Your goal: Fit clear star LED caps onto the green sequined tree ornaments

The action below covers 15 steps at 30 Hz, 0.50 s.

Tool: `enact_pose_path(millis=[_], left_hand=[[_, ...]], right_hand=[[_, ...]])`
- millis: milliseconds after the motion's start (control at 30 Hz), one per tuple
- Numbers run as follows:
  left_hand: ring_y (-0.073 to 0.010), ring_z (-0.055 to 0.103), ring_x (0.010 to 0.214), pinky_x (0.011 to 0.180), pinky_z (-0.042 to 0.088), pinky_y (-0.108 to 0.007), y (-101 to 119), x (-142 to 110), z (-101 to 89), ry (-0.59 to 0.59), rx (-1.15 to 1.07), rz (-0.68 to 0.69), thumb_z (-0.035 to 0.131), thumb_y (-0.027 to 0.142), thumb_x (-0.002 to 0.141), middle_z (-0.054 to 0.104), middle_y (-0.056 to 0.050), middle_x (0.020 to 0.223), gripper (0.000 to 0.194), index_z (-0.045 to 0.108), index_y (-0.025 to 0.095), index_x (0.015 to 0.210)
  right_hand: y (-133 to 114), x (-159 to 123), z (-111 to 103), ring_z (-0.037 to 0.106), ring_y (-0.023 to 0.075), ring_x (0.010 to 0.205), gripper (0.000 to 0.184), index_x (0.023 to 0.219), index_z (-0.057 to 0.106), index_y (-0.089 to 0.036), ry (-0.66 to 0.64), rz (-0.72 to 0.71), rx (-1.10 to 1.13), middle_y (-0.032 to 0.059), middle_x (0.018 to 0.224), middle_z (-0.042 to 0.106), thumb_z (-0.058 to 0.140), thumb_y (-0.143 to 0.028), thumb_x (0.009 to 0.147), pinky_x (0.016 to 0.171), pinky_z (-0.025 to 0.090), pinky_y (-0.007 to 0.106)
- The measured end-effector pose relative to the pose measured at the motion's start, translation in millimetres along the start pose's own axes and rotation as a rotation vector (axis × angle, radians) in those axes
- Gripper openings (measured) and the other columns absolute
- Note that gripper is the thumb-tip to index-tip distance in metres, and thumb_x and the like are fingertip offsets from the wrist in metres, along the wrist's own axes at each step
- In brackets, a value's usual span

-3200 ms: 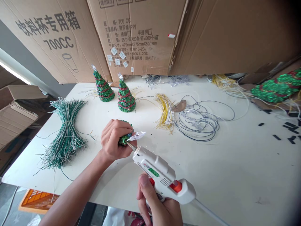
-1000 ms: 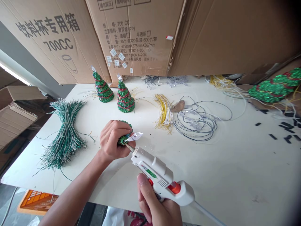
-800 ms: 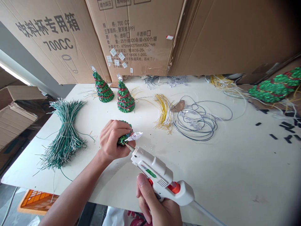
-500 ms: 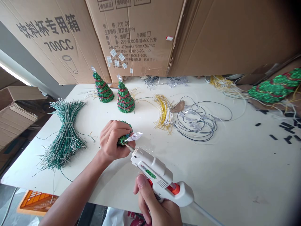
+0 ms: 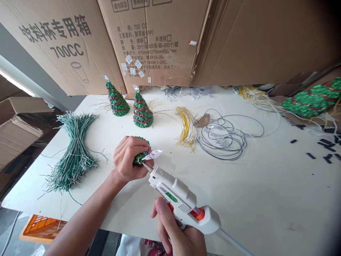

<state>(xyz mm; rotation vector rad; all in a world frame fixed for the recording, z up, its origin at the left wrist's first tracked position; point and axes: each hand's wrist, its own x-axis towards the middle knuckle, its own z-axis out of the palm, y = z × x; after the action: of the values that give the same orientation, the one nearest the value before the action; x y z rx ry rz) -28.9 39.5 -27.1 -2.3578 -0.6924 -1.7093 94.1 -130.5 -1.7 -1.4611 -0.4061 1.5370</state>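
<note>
Bright light enters at a slanting white strip [image 5: 17, 83] far left of the bare fingers [image 5: 134, 143] of the left hand [image 5: 128, 161]; below them soft shadow [image 5: 117, 202] greys the flat white tabletop [image 5: 239, 202]; far right, the view blurs black.

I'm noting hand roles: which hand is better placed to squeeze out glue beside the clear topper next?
Probably the right: the right hand grips the glue gun, whose nozzle points at the green tree beside the clear topper. The left hand is busy clasping that tree.
</note>
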Motion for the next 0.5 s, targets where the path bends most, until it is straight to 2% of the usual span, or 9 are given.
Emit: enact_pose_path(millis=[267,333,433,500], left_hand=[[-0.0179,0.07,0.064,0.057,0.057,-0.032,-0.6,-1.0,-0.3,0.0,-0.013,-0.009,0.072,0.02,0.096,0.074,-0.005,0.079,0.011,0.062,0.02,0.1],[-0.0178,0.07,0.064,0.057,0.057,-0.032,-0.6,-1.1,-0.4,0.001,-0.018,-0.013,0.072,0.019,0.095,0.074,-0.005,0.08,0.011,0.062,0.02,0.1],[-0.0178,0.069,0.064,0.057,0.056,-0.032,-0.4,-1.3,-0.4,0.004,-0.021,-0.015,0.072,0.017,0.094,0.074,-0.005,0.08,0.012,0.062,0.019,0.1],[-0.018,0.069,0.064,0.057,0.056,-0.032,-0.2,-1.5,-0.5,0.002,-0.026,-0.018,0.073,0.015,0.092,0.074,-0.006,0.08,0.014,0.062,0.019,0.099]], right_hand=[[-1.9,0.2,-2.2,0.028,0.008,0.04,0.06,0.079,0.073,-0.019,-0.066,-0.027,-0.026,-0.0092,0.043,0.037,0.077,-0.079,0.084,0.042,0.03,0.024],[-3.3,-0.1,-2.0,0.029,0.0078,0.039,0.061,0.078,0.074,-0.019,-0.063,-0.059,-0.041,-0.0067,0.045,0.044,0.075,-0.079,0.086,0.043,0.035,0.025],[-6.4,0.1,-1.1,0.036,0.0081,0.041,0.062,0.066,0.07,-0.02,-0.066,-0.133,-0.059,-0.0019,0.051,0.055,0.074,-0.078,0.088,0.051,0.047,0.027],[-8.9,0.4,-0.4,0.042,0.0097,0.044,0.063,0.061,0.067,-0.021,-0.082,-0.165,-0.059,-0.0004,0.053,0.057,0.075,-0.078,0.088,0.053,0.049,0.027]])
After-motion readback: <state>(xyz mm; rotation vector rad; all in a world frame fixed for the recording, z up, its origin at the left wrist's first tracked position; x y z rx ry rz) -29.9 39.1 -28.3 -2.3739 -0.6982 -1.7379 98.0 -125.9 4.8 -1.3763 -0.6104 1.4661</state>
